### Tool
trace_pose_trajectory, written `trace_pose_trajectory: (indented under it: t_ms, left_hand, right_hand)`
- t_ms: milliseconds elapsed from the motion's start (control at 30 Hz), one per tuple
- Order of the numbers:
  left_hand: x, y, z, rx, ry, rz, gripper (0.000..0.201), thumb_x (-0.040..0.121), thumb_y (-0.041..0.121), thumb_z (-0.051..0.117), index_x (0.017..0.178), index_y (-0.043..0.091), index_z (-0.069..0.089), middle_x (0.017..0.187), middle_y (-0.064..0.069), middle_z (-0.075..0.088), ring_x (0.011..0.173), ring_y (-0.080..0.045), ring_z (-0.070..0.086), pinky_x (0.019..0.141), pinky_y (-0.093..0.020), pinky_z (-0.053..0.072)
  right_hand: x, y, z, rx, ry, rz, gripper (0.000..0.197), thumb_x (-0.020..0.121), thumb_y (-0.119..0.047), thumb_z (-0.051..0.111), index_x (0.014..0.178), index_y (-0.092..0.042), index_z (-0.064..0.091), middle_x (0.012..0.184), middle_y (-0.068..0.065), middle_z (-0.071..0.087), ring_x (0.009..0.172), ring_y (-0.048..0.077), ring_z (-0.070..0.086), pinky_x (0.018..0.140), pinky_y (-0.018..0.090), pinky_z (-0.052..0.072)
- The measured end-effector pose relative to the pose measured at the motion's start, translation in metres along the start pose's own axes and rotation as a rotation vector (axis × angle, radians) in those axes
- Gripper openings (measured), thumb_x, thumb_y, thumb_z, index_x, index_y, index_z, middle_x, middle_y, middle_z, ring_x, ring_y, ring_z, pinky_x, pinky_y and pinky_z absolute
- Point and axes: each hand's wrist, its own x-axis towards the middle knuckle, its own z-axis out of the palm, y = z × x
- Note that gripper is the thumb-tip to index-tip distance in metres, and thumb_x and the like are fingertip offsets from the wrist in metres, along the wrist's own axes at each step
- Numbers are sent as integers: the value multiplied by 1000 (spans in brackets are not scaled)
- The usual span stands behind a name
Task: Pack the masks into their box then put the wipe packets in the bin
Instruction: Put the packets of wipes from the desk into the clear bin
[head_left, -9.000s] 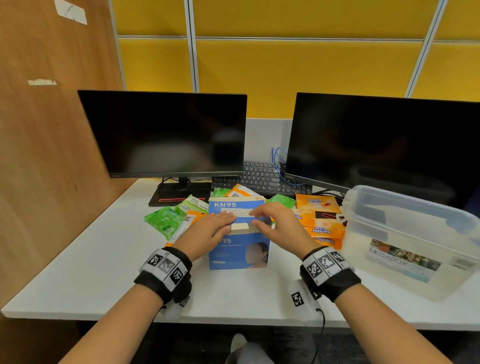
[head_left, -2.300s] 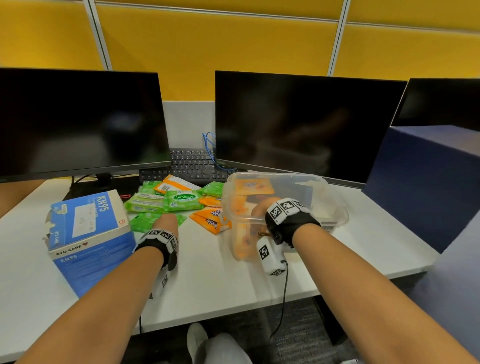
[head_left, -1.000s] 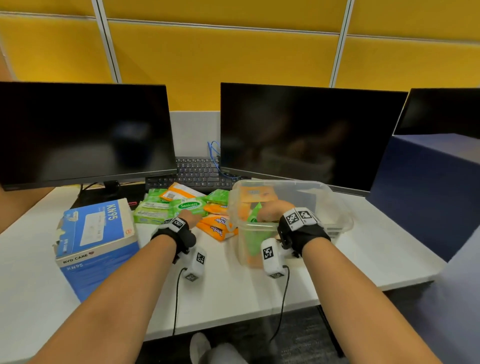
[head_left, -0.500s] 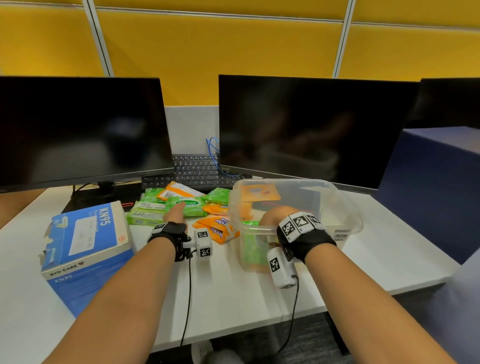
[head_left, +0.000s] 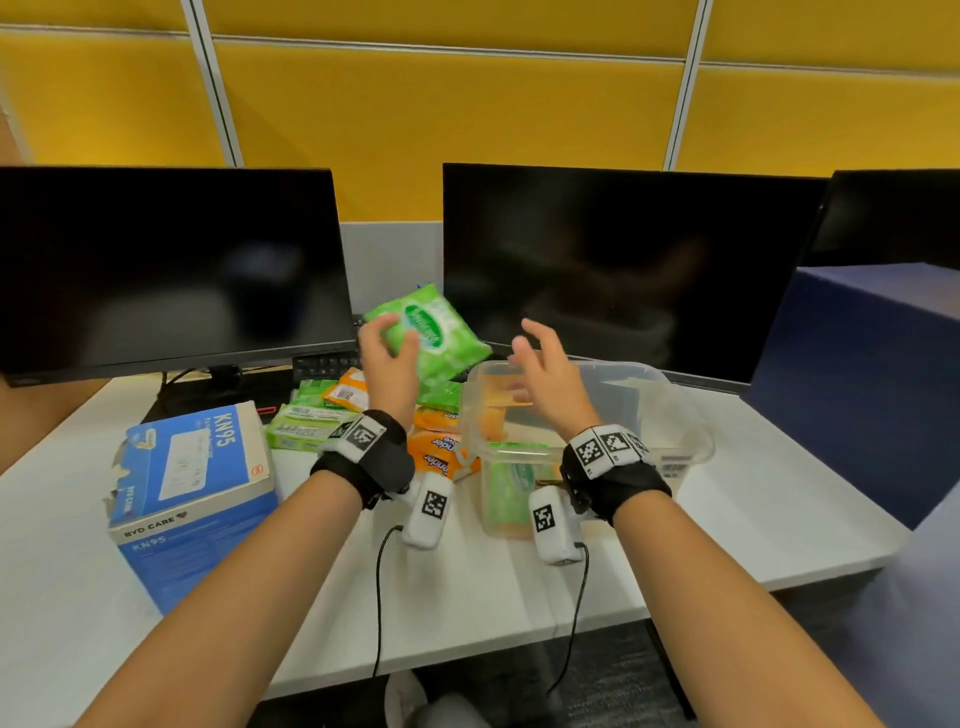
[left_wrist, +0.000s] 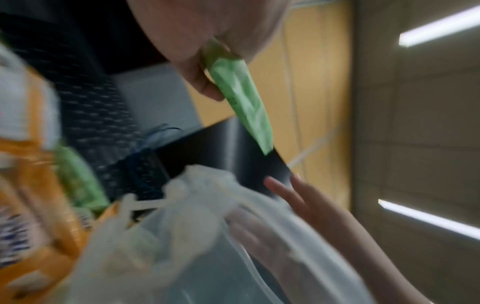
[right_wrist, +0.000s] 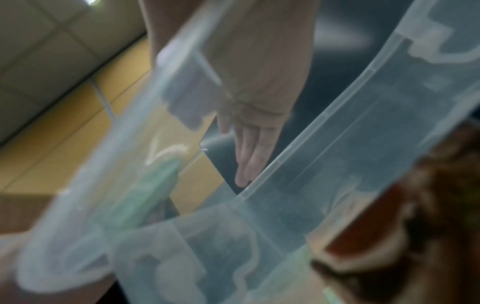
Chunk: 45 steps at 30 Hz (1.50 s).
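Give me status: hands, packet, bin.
Left hand holds a green wipe packet in the air, left of the clear bin. Right hand open above the bin. More packets on the desk; path clear.

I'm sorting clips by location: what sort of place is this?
Likely an office cubicle desk: dark monitors side by side, a keyboard behind the wipe packets, and yellow partition panels along the back.

Office cubicle: monitors, keyboard, yellow partitions.
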Motion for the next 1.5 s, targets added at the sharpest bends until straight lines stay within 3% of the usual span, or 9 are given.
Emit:
trace_pose_trajectory:
  t_ms: [167,333,500,600,667,800,1067,1267,1500]
  left_hand:
    - [-39,18,31,494,-518,167,32,91,15,56,123,14,53,129,-2,55,120,-19,50,101,-32,39]
    - [-61,13,33,593,-577,-105,60,91,5,46,146,6,22,143,-19,38,132,-32,38,106,-36,34]
    - [-65,6,21,389,-594,-303,66,96,9,37,152,7,3,156,-11,24,140,-24,31,115,-37,29]
    - [-70,1,19,299,-577,-325,63,98,13,32,153,12,1,159,-7,18,145,-23,23,119,-40,23]
    - [-72,0,22,267,-543,-326,58,100,14,27,153,13,3,158,-7,20,145,-23,23,118,-36,22]
    - [-80,0,38,256,-540,-298,54,103,16,23,153,10,4,159,-8,15,146,-22,18,118,-31,17]
    - [-31,-20,24,433,-509,-184,38,102,24,32,128,3,50,127,-15,54,119,-28,50,100,-34,38]
    - [50,-93,-64,1173,-485,-451,58,93,28,46,147,13,30,153,-18,28,140,-37,28,114,-46,28]
    - [63,-118,-93,1301,-467,-598,82,91,45,51,150,37,-6,155,-14,-28,143,-45,-19,115,-63,4]
  right_hand:
    - [-1,5,-8,77,-49,14,63,90,-17,61,145,-29,31,138,-3,45,122,17,51,102,36,46]
    - [6,10,-12,-107,-72,327,35,90,2,49,120,-13,39,88,6,49,71,15,48,56,17,43]
    - [1,14,-4,-864,-443,378,33,88,-21,56,118,-8,61,115,8,61,102,25,58,86,35,49]
    - [0,12,-5,-1021,-572,399,22,73,-28,70,92,-17,70,105,5,64,93,25,60,77,31,45]
    - [5,16,-7,-1026,-556,400,23,66,-27,76,87,-22,70,117,3,64,101,28,60,78,33,48]
    - [12,12,-3,-993,-318,342,48,90,-23,61,135,-11,50,138,10,52,126,29,50,100,36,42]
    - [28,-44,31,-579,22,-43,26,87,-8,50,107,-17,64,112,7,64,103,24,61,88,35,51]
    - [50,-31,129,-700,-175,18,46,89,-16,53,134,-18,45,137,13,42,126,34,44,101,47,42]
    - [87,31,190,-1024,-235,424,84,84,-33,65,152,-28,15,156,27,-3,139,55,4,110,69,12]
